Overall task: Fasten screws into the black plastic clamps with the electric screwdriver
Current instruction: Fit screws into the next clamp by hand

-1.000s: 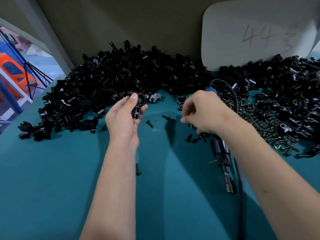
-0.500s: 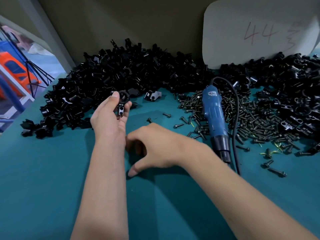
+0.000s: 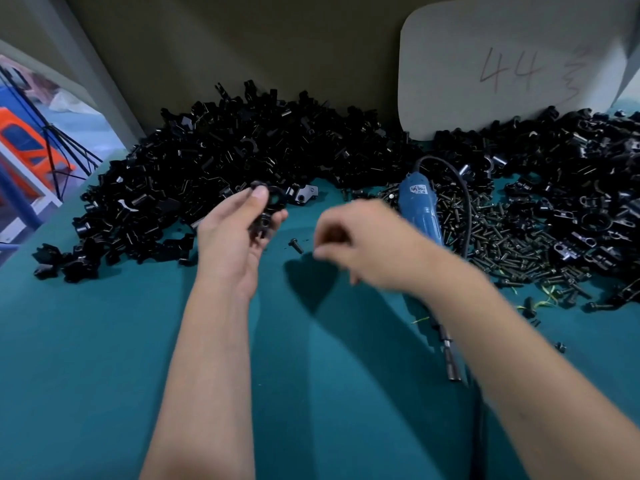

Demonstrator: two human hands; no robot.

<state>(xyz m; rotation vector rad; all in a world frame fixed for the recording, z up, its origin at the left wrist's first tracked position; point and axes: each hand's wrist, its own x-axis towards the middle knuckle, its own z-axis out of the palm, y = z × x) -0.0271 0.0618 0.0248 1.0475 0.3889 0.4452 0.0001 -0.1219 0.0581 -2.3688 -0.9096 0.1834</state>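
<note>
My left hand (image 3: pixel 232 233) holds one black plastic clamp (image 3: pixel 270 206) up between thumb and fingers, just in front of the big pile of black clamps (image 3: pixel 242 150). My right hand (image 3: pixel 363 244) hovers to its right, blurred, fingertips curled together as in a pinch on a small screw that I cannot make out. The blue electric screwdriver (image 3: pixel 420 213) lies on the table behind and under my right wrist, its bit (image 3: pixel 452 368) pointing toward me. One loose screw (image 3: pixel 296 244) lies between my hands.
A heap of screws (image 3: pixel 502 244) spreads right of the screwdriver, with another clamp pile (image 3: pixel 581 188) beyond it. A white board marked 44 (image 3: pixel 502 64) leans on the back wall. The teal table (image 3: pixel 86 358) ends at the left edge.
My right hand left the screwdriver, reached down beside my left forearm where a screw lay, and has risen back toward the clamp. That screw is gone from the table.
</note>
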